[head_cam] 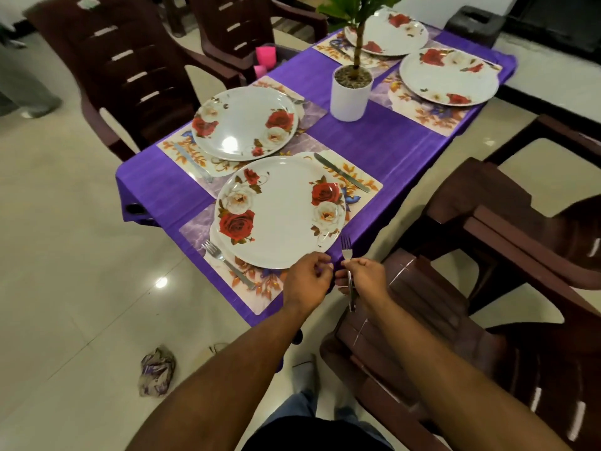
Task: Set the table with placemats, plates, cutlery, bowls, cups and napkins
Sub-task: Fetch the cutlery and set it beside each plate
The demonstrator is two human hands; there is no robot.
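A purple-clothed table (374, 148) carries several floral placemats, each under a white rose-patterned plate. The nearest plate (279, 209) has a fork (227, 263) at its left and a knife (341, 172) at its far right. My right hand (366, 276) grips a bundle of cutlery (348, 275), with a fork's tines pointing up above the fingers. My left hand (309, 281) hovers just left of it with curled fingers near the bundle; I cannot see it holding anything. Both hands are at the table's near corner, below the nearest plate.
A potted plant (351, 92) stands mid-table. Dark brown chairs ring the table: stacked ones (455, 304) at my right, others (130, 76) at the far left. Pink cups (265, 56) sit on a far chair. A crumpled wrapper (156, 369) lies on the floor.
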